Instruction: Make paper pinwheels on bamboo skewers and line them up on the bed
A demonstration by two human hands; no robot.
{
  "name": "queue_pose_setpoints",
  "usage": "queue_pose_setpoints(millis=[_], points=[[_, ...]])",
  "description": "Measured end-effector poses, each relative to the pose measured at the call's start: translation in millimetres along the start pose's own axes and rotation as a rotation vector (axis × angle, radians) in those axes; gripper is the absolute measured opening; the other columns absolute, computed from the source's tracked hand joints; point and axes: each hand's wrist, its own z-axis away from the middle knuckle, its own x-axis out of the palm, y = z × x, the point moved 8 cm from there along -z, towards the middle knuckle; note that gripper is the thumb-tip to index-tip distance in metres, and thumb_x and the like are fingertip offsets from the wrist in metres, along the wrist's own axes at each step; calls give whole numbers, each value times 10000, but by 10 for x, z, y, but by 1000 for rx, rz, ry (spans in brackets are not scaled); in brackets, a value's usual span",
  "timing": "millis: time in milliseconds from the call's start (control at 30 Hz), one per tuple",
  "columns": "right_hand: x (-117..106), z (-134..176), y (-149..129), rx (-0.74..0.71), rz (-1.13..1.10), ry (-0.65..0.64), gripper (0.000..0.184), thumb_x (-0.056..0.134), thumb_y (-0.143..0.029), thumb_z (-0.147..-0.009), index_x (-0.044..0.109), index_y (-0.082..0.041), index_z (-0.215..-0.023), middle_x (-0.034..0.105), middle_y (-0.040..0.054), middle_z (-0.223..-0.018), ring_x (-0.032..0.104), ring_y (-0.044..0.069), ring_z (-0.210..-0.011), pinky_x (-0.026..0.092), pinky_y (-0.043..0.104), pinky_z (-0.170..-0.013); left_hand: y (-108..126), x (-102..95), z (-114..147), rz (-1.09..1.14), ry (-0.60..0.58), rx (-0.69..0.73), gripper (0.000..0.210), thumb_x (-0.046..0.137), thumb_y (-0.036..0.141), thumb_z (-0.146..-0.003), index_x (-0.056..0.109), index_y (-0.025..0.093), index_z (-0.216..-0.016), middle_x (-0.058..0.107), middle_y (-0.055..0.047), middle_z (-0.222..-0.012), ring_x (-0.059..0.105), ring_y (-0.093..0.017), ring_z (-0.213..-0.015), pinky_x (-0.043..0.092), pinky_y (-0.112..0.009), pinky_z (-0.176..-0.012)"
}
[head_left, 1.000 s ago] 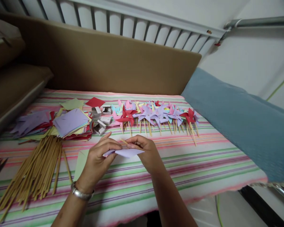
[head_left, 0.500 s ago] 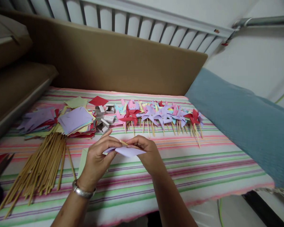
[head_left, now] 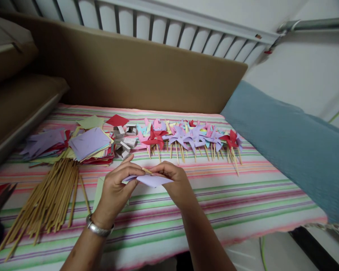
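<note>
- Head view: I see both hands close together over the striped cloth (head_left: 243, 210), raised in front of the wearer.
- My left hand (head_left: 119, 182) is pinched on the lilac paper (head_left: 154, 182), thumb below and fingers above.
- My right hand (head_left: 171, 178) has its fingers closed around the wooden stick (head_left: 147, 171); only a short end shows between the hands, just behind the paper, and I can't tell whether a pin joins the two.
- To handle this well, I'd pinch lightly enough not to crease the paper, brace the stick so it cannot roll, and keep its end at the paper's middle.
- I'd also tilt the paper a little, since its edge hides the contact from me.
- Beyond the hands lie pinwheels (head_left: 179, 137); to the left are the spare sticks (head_left: 49, 199) and stacked sheets (head_left: 89, 142).
</note>
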Motion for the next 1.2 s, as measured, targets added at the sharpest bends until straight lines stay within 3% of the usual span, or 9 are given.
queue_pose_setpoints(millis=[300, 1200], points=[[-10, 0, -43, -20, 44, 17, 127, 641, -141, -665, 704, -213, -750, 641, 15, -776, 617, 167, -766, 472, 278, -693, 11, 6, -5, 17, 2, 53, 126, 605, 114, -755, 645, 217, -815, 677, 14, -785, 624, -126, -756, 367, -472, -999], [-18, 3, -96, -58, 110, 48, 127, 643, -119, -647, 699, -197, -730, 610, 10, -729, 583, 139, -692, 428, 241, -606, -41, 67, 12, 11, -19, 7, 130, 627, 113, -739, 648, 220, -810, 690, 16, -789, 628, -124, -754, 358, -472, -1014]])
